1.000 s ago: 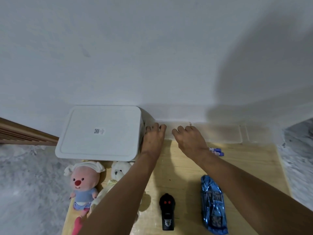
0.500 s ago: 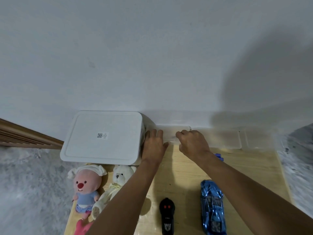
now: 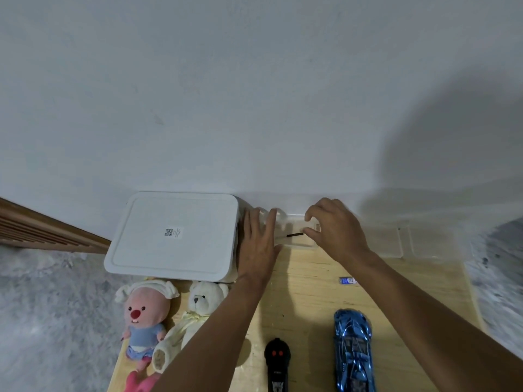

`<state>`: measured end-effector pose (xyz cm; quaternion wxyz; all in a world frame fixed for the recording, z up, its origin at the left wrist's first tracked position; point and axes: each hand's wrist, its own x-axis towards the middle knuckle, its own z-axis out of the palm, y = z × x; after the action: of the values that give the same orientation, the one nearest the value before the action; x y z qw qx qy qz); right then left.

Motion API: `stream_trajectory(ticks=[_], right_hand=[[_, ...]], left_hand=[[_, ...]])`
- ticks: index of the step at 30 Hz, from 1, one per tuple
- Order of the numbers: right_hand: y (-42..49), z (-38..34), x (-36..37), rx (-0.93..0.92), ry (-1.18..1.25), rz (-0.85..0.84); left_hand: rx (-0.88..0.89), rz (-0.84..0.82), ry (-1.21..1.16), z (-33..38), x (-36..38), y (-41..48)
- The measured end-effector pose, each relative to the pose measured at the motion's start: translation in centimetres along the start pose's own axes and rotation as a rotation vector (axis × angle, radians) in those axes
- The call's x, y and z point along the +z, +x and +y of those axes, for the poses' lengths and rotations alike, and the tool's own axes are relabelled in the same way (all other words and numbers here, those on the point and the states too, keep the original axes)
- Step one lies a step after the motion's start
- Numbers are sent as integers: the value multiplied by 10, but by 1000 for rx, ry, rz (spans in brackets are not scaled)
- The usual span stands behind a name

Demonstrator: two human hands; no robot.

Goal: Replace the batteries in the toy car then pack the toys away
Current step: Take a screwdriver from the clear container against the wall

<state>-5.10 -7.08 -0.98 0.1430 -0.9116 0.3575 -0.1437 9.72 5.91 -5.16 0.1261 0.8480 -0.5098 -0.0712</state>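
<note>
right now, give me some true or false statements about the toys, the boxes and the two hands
1. The white box has its lid on. True.
2. The blue toy car lies left of the black remote. False: it lies to the right of it.
3. The left hand lies flat with straight fingers, next to the white box. True.
4. The pink plush sits on top of the white box. False: it lies in front of the box at the edge of the table, beside the white bear.
5. The right hand holds the batteries. False: they lie on the table, and its fingers curl on the clear box.
</note>
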Motion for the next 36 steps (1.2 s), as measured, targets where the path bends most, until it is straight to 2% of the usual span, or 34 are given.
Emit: stream_trajectory(ticks=[2,7,10,13,15,18,24,30,36], right_hand=[[1,-2,0,35,36,70],[11,-7,2,267,260,75],[7,-10,5,283,273,88],[-11,-15,6,212,266,113],[-22,-18,7,113,232,17],[-16,-21,18,28,94,-268],[19,-28,36,-31,-202,-487],[29,-24,47,-53,-314,-491],[28,-24,46,-34,-257,-486]], left_hand=[[25,35,-31,-2,2,0],[66,67,-68,-5,1,-3],[62,72,-77,-5,0,-4],[53,48,-14,-4,-1,-3],[54,46,4,-3,-1,-2],[64,55,-6,-5,0,-2],[57,55,-11,-3,0,-1],[58,68,-5,-4,3,-2],[62,43,-15,-5,4,-1]])
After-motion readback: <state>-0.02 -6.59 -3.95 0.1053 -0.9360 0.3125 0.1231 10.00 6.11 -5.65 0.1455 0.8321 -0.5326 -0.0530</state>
